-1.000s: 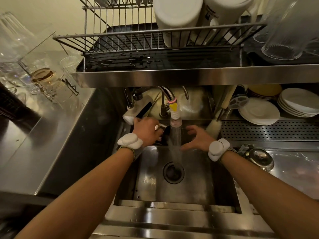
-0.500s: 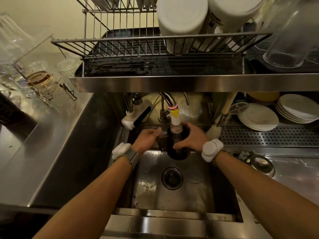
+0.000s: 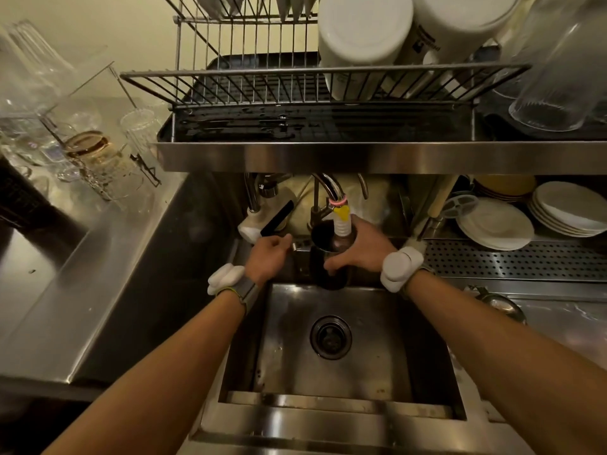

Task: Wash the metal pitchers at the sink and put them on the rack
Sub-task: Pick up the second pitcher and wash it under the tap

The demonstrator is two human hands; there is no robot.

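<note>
now: metal pitcher held at the tap

the right hand (image 3: 364, 249) was curled round the metal pitcher (image 3: 330, 277), holding it upright above the back edge of the sink (image 3: 377, 323), its open mouth at the faucet nozzle (image 3: 341, 221). the left hand (image 3: 267, 256), fingers curled, lay just left of the pitcher at a small metal part; whether it pinched that part could not be told. the wire rack (image 3: 295, 83) stood on the shelf above.

On my feed, both forearms are bare up to the frame's edge, as are the left hand (image 3: 267, 255) and right hand (image 3: 365, 249). The left wrist pod (image 3: 225, 279) is white, rounded and two-lobed, on a grey woven band (image 3: 247, 291) edged yellow-green. The right wrist pod (image 3: 401, 266) matches it, on a grey strap (image 3: 427, 268).
</note>
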